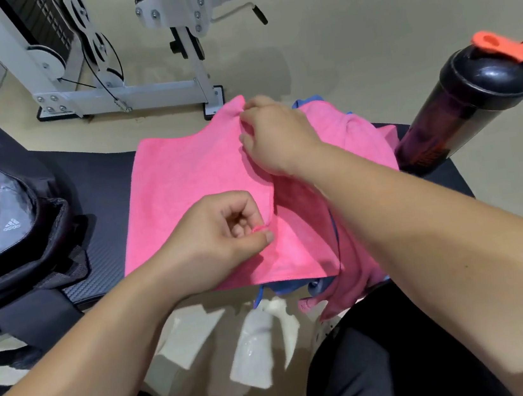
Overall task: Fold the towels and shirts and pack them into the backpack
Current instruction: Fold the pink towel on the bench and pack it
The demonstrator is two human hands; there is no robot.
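Sits at a black bench [90,173] with a pink towel [185,188] spread across its middle, one side folded over toward the left. Pinches the towel's folded edge near its close end with the left hand [222,239]: thumb and forefinger pressed together on a small tuck of cloth, other fingers curled into the palm. Holds the same edge at its far corner with the right hand [275,136], fingers bent down and gathered on the cloth, tips mostly hidden behind the knuckles. Crosses the right forearm over a second pink cloth [365,137], bunched on the bench's right part. Shows a blue cloth [285,286] peeking from under the towel's near edge and hanging off the bench. Has the black backpack [6,211] on the bench's left end, near the towel but apart from it. Has a dark bottle [470,104] with an orange cap at the right end, beside the bunched cloth. Faces a white gym machine [126,92] on the tan floor [365,34] beyond.
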